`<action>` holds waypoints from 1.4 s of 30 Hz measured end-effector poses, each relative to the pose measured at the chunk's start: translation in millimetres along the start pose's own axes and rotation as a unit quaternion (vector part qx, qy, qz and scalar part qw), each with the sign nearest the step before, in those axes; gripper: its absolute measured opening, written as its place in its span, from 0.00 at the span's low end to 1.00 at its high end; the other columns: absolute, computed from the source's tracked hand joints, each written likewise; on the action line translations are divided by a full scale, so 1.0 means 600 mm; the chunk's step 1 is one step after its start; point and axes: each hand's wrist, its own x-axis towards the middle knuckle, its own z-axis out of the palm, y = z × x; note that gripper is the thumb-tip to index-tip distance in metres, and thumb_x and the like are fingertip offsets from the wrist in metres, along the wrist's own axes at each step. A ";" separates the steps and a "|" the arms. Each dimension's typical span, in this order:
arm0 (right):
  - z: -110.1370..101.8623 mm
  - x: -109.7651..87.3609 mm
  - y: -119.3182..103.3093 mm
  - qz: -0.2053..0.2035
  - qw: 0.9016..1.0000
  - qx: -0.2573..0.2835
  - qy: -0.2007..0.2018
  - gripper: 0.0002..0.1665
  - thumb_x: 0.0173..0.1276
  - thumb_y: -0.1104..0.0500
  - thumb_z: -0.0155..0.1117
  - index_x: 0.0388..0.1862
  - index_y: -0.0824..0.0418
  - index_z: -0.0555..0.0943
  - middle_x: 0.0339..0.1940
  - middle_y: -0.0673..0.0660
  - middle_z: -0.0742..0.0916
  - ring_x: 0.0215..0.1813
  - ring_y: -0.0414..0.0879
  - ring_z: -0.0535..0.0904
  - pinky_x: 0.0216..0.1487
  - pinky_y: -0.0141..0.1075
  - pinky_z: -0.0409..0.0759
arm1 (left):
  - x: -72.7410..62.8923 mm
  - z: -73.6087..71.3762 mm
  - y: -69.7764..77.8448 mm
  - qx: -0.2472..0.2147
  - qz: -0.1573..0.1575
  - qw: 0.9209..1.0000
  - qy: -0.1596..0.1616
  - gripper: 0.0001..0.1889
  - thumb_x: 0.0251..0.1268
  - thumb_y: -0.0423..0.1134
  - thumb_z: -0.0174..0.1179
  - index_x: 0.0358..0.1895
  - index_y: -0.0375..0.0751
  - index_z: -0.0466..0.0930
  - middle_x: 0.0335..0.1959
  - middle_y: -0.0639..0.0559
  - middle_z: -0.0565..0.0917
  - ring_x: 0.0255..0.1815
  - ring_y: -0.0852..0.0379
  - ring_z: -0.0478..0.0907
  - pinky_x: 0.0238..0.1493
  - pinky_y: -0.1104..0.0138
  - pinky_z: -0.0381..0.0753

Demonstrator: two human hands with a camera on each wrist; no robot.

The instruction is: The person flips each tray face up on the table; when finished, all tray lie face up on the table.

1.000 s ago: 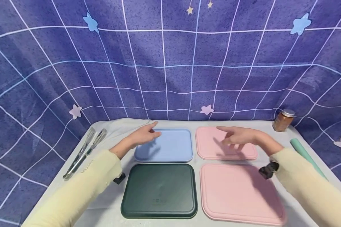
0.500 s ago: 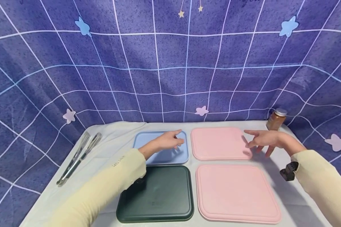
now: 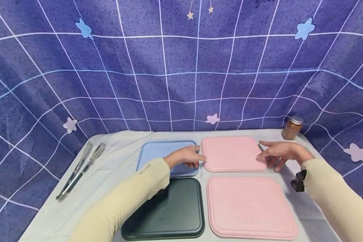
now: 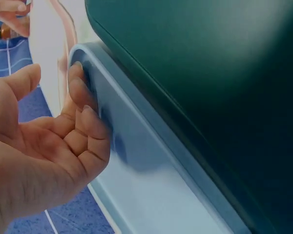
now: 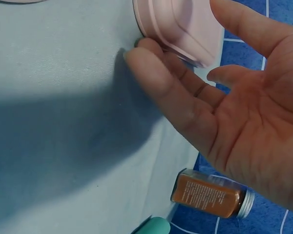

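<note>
A pink rectangular tray (image 3: 232, 153) lies at the back right, between my two hands. My left hand (image 3: 184, 156) is over the right end of the blue tray (image 3: 152, 151), its index fingertip at the pink tray's left edge. Its other fingers bend loosely above the blue surface, gripping nothing. At the pink tray's right edge is my right hand (image 3: 285, 153), fingers spread and slightly bent. In the right wrist view its fingertips come up to the rounded corner of the pink tray (image 5: 178, 29). Firm contact cannot be told for either hand.
A dark green tray (image 3: 172, 215) and a larger pink tray (image 3: 251, 208) lie in front. Metal tongs (image 3: 80, 173) rest at the left. A brown-filled jar (image 3: 292, 128) stands at the back right; a turquoise rod end (image 5: 156, 226) shows nearby. A patterned curtain (image 3: 181, 84) hangs behind.
My left hand has moved right across the blue tray to the back pink tray's left edge. The right hand moved from above that tray to its right edge. The trays look unmoved.
</note>
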 end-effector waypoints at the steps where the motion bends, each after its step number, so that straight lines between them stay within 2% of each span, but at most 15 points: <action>1: 0.000 0.001 -0.001 0.005 1.000 0.001 -0.001 0.65 0.70 0.48 0.65 0.81 0.61 0.26 0.38 0.58 0.80 0.36 0.48 0.83 0.34 0.45 0.86 | 0.001 0.001 0.000 0.012 -0.005 1.000 -0.006 0.45 0.71 0.50 0.60 0.81 0.38 0.44 0.20 0.51 0.80 0.16 0.60 0.69 0.19 0.71 0.62; 7: 0.000 0.007 -0.008 0.023 1.000 0.008 -0.018 0.64 0.71 0.48 0.64 0.81 0.63 0.27 0.34 0.56 0.79 0.31 0.45 0.82 0.30 0.41 0.86 | 0.004 0.005 0.003 0.054 -0.014 0.998 -0.026 0.41 0.69 0.52 0.61 0.80 0.43 0.54 0.19 0.53 0.78 0.17 0.60 0.69 0.20 0.70 0.62; 15: -0.007 0.010 -0.012 0.034 0.999 0.018 -0.024 0.62 0.70 0.49 0.63 0.81 0.66 0.30 0.32 0.56 0.79 0.28 0.45 0.84 0.30 0.41 0.86 | 0.007 0.007 0.002 0.072 -0.008 0.997 -0.031 0.45 0.69 0.53 0.60 0.81 0.40 0.48 0.20 0.52 0.78 0.19 0.59 0.70 0.22 0.70 0.64; 25: -0.009 0.016 -0.013 0.046 0.998 0.030 -0.035 0.63 0.68 0.51 0.65 0.81 0.63 0.29 0.31 0.58 0.81 0.26 0.43 0.84 0.28 0.39 0.86 | 0.011 0.007 -0.016 0.029 0.007 0.999 -0.031 0.42 0.68 0.52 0.62 0.80 0.40 0.55 0.19 0.52 0.78 0.18 0.61 0.69 0.20 0.72 0.61; 28: -0.008 0.013 -0.012 0.044 0.998 0.035 -0.031 0.64 0.68 0.51 0.66 0.81 0.64 0.30 0.31 0.57 0.81 0.26 0.43 0.84 0.29 0.39 0.86 | 0.009 0.006 -0.018 0.005 0.012 0.999 -0.034 0.43 0.69 0.52 0.61 0.80 0.42 0.52 0.20 0.52 0.79 0.18 0.61 0.69 0.20 0.72 0.61; 35: -0.003 0.008 0.001 0.019 0.998 0.052 -0.024 0.62 0.69 0.53 0.64 0.81 0.64 0.30 0.34 0.57 0.80 0.28 0.43 0.85 0.32 0.40 0.87 | 0.003 0.001 -0.022 -0.039 0.010 0.999 -0.027 0.43 0.69 0.52 0.62 0.81 0.49 0.49 0.20 0.53 0.80 0.18 0.61 0.71 0.21 0.71 0.60; 42: -0.005 0.005 0.010 -0.007 0.998 0.057 -0.021 0.61 0.70 0.54 0.63 0.81 0.64 0.30 0.34 0.55 0.81 0.31 0.44 0.85 0.35 0.42 0.87 | 0.000 0.006 -0.021 -0.072 0.027 0.997 -0.007 0.44 0.68 0.51 0.63 0.81 0.49 0.50 0.22 0.50 0.82 0.20 0.60 0.73 0.22 0.72 0.66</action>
